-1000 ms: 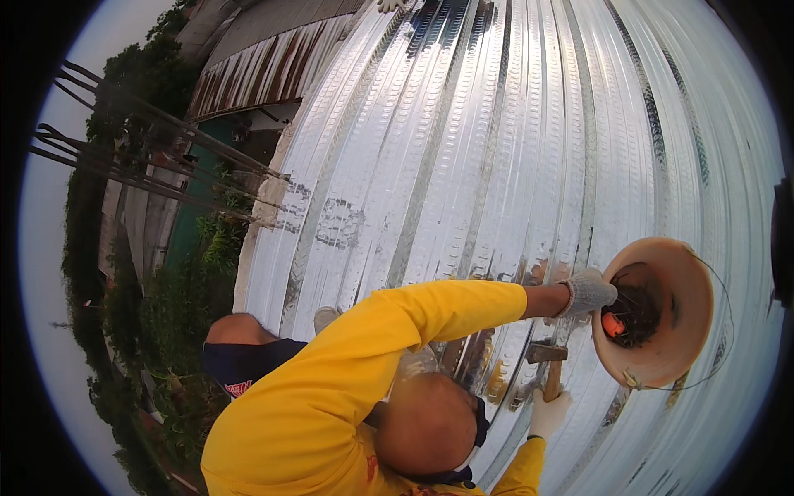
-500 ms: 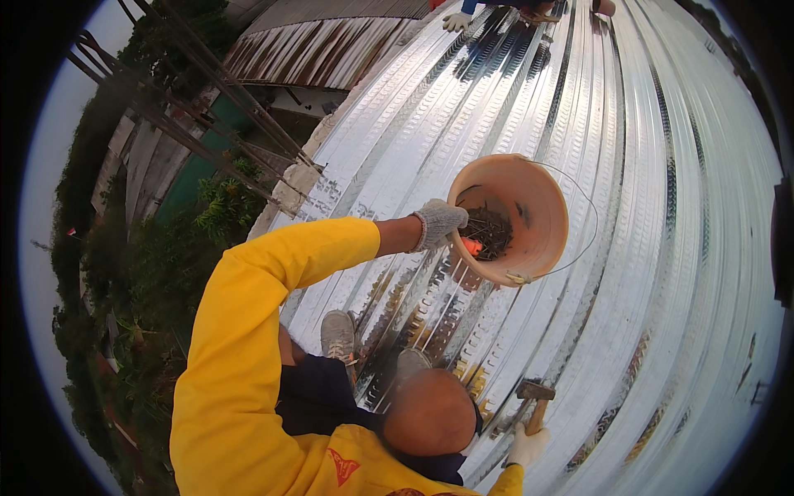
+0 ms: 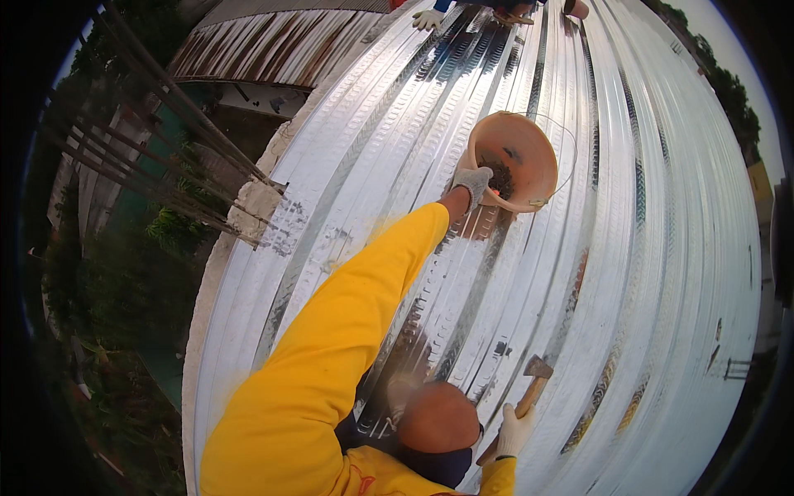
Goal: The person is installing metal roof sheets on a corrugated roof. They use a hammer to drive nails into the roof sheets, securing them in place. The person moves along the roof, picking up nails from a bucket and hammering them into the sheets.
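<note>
My left hand [image 3: 473,183], in a grey knit glove, grips the near left rim of a peach-coloured bucket [image 3: 533,165] at arm's length. Dark bits like nails and a small orange object lie inside, and a wire handle loops to the bucket's right. My right hand [image 3: 515,428], in a white glove at the lower right, is closed round the wooden handle of a hammer [image 3: 533,380], its metal head raised toward the top of the handle. Under both spreads shiny ribbed metal decking [image 3: 662,248]. My bent bare knee [image 3: 437,417] shows between my arms, in dark shorts.
A co-worker's gloved hand [image 3: 428,18] and blue sleeve are at the top. Along the left runs a rough concrete edge [image 3: 248,211] with protruding rebar [image 3: 182,149], a drop to greenery beyond it, and a rusty corrugated roof [image 3: 248,54] behind.
The bucket in my left hand has moved forward and away from the right side, my arm now stretched out. The hammer remains in my right hand, shifted slightly. The view has shifted.
</note>
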Demonstrator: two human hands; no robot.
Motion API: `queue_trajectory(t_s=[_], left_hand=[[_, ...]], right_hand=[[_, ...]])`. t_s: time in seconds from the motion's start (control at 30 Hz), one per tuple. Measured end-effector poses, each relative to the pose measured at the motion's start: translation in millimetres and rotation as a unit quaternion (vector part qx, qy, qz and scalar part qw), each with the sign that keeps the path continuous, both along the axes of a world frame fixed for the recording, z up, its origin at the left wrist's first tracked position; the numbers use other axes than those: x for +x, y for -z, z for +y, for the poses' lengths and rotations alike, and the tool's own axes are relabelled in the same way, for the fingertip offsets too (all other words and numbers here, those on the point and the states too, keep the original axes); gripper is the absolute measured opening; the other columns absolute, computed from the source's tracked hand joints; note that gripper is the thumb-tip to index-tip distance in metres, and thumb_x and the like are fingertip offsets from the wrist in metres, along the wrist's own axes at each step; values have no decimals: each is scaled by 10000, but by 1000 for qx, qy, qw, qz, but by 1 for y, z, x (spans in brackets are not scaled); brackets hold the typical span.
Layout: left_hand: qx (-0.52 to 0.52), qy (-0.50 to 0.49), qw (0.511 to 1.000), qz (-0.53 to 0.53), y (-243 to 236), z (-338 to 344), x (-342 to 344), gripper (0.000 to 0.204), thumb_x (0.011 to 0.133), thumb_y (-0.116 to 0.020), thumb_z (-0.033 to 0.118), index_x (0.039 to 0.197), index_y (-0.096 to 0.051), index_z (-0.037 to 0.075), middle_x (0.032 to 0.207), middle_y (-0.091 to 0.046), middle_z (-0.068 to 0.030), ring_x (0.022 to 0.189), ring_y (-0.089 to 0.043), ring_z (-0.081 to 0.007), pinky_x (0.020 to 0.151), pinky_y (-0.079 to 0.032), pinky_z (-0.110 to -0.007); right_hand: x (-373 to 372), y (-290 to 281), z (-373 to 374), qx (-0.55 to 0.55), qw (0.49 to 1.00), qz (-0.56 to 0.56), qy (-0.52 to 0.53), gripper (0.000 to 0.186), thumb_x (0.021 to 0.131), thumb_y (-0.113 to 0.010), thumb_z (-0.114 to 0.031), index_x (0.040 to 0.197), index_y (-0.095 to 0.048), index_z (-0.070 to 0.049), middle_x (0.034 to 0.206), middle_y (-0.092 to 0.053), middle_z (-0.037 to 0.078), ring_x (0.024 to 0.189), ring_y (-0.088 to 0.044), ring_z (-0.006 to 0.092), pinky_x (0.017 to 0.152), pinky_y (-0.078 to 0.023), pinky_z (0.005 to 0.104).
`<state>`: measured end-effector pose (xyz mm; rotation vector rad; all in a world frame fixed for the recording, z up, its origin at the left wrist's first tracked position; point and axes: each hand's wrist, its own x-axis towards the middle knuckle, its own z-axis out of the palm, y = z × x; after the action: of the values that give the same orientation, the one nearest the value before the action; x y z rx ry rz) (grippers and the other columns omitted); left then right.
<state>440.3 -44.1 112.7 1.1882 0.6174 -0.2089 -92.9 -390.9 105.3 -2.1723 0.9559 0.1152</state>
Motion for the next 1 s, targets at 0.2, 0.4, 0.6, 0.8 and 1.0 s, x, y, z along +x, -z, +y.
queue_trajectory(t_s=[0.2, 0.4, 0.6, 0.8, 1.0], left_hand=[[175, 374, 908, -78, 60, 171, 37, 164, 1037, -815, 150, 998, -761, 1, 866, -739, -142, 600, -667, -205, 489, -506, -357], [163, 439, 884, 12, 14, 257, -43, 640, 1030, -739, -56, 1665, -667, -29, 1091, -878, -268, 830, -899, -325, 629, -717, -408], [561, 243, 787, -80, 142, 462, -217, 371, 965, -792, 117, 1308, -889, 15, 1075, -893, -204, 1000, -871, -272, 921, -680, -428], [175, 152, 972, -37, 147, 507, -408, 204, 1020, -772, 90, 1186, -850, 0, 1039, -879, -91, 909, -834, -206, 840, -669, -386], [43, 136, 975, 171, 6, 540, -390, 230, 1084, -659, 102, 1272, -746, 1, 940, -810, -77, 725, -731, -126, 624, -567, -289]], right_hand=[[77, -56, 112, 258, 965, -25, 35, 399, 1079, -832, -241, 1386, -649, -62, 884, -618, 16, 635, -600, 136, 557, -536, 342], [157, -111, 96, 403, 893, -109, 169, 232, 1140, -800, -244, 1267, -656, -113, 872, -611, -1, 680, -621, 151, 575, -553, 349], [294, -2, 133, 370, 918, -38, 136, 209, 1129, -803, -212, 1191, -640, -97, 883, -612, 5, 719, -650, 181, 588, -562, 373], [348, 86, 171, 244, 947, 63, 200, 257, 1103, -868, -239, 1148, -674, -78, 881, -624, 34, 725, -654, 208, 591, -547, 396], [356, 131, 130, 188, 964, 59, 181, 349, 1061, -932, -235, 1288, -746, -46, 1049, -731, 83, 847, -730, 282, 683, -611, 487]])
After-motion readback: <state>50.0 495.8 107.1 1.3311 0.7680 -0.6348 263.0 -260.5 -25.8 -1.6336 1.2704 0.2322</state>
